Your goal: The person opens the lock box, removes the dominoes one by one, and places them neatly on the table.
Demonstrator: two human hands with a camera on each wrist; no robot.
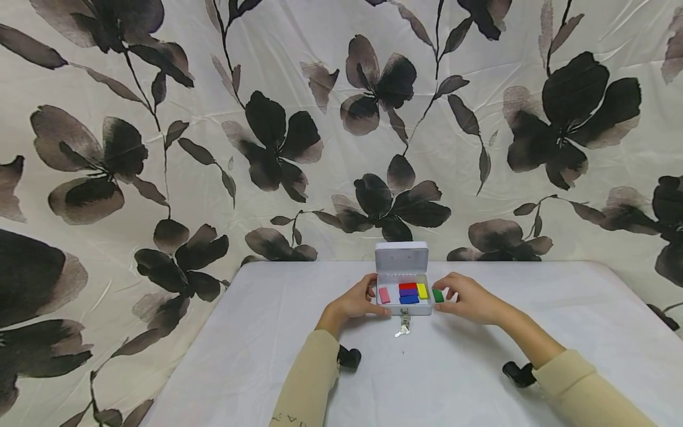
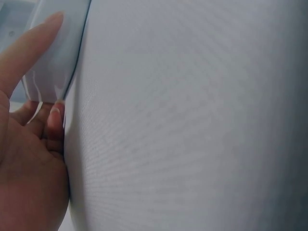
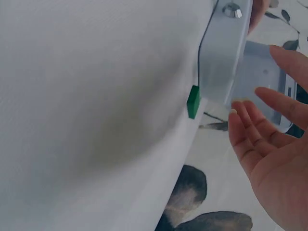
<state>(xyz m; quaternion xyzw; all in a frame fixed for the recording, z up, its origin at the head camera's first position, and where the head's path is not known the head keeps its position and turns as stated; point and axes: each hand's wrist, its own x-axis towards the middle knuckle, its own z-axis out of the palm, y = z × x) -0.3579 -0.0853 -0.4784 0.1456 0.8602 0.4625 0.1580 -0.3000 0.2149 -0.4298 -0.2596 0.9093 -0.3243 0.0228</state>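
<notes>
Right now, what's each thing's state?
White metal box: held by left hand.
Hinged white lid: open.
Pink rectangular block: inside.
Red rectangular block: inside.
Purple rectangular block: inside.
Blue rectangular block: inside.
Yellow rectangular block: inside.
Green rectangular block: outside, beside box.
Silver metal keys: outside.
Right hand: empty.

A white-covered table [image 1: 240, 356] carries an open box [image 1: 420, 310], a green block [image 1: 438, 296] beside it, keys [image 1: 403, 331] in front

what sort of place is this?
Likely a simple indoor tabletop recording setup; can't tell whether home or lab. Signs: a wrinkled floral cloth as backdrop, a white-topped table before it, and a black camera worn at the right wrist.
</notes>
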